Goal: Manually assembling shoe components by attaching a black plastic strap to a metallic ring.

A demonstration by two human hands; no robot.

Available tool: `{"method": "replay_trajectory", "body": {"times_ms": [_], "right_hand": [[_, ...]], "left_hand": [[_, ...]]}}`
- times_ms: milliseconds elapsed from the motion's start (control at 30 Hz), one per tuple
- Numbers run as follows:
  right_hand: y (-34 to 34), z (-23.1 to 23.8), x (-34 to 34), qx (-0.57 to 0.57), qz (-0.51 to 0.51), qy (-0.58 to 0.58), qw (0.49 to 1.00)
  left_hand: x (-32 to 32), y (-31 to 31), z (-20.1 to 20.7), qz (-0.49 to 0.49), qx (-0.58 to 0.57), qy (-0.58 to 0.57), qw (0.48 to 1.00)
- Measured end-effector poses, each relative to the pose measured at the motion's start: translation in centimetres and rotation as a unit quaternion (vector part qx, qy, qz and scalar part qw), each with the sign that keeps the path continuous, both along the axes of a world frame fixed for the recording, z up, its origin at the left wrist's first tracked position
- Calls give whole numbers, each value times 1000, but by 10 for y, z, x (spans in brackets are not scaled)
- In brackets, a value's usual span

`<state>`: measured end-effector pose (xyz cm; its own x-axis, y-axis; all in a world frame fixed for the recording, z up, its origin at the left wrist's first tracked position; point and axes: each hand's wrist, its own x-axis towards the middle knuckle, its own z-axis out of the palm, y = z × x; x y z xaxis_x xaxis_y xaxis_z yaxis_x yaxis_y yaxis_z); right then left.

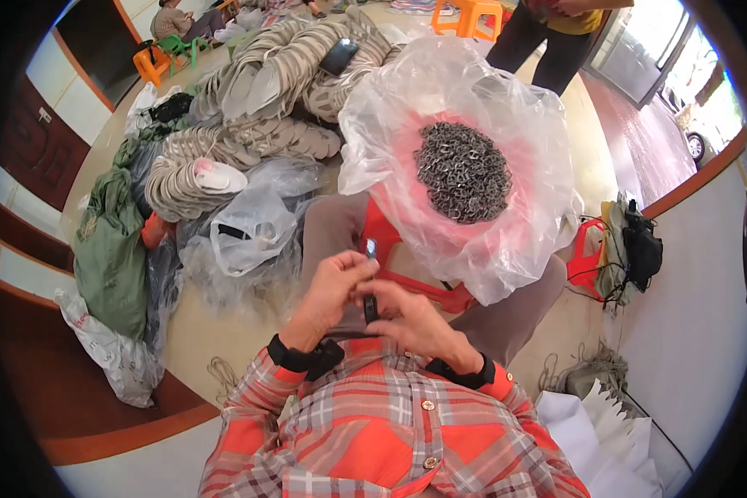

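Observation:
My left hand (332,286) is closed in a pinch in front of my lap. A small dark piece with a shiny tip (371,247) sticks up from its fingertips. Close against it, my right hand (411,315) has its fingers bent around a short black strip (370,310), which shows below them. Whether these two are one object is hidden by the fingers. Beyond my hands, a heap of small dark metal buckles or rings (463,173) lies in an open clear plastic bag (527,124). The bag rests on a red plastic stool (423,286) between my knees.
Stacked grey shoe pieces (266,75) pile up at the far left, with a dark phone-like object (339,56) on top. A green sack (112,249) and a crumpled clear bag (253,236) lie nearer. Another person (548,41) stands behind the buckles; black bags (639,249) hang at right.

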<state>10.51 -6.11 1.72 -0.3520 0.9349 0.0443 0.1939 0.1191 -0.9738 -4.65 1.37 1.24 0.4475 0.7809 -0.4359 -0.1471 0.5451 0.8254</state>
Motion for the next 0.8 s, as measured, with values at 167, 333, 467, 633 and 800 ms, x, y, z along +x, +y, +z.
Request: {"method": "replay_trajectory", "body": {"times_ms": [167,333,467,633,800], "right_hand": [[-4,16,9,19,64,-158,985],[-12,21,24,331,20,-355,874],[-28,13,30,360,-39,-216,907],[-58,39,37,279,-243,-80,926],[-22,38,29,161,-117,-77,977]], "left_hand": [[5,6,0,-192,66,98,974],[10,3,8,-289,46,68,954],[29,-5,16,-309,33,53,949],[97,52,24,-76,674,158,718],[86,71,24,55,717,266,642]]}}
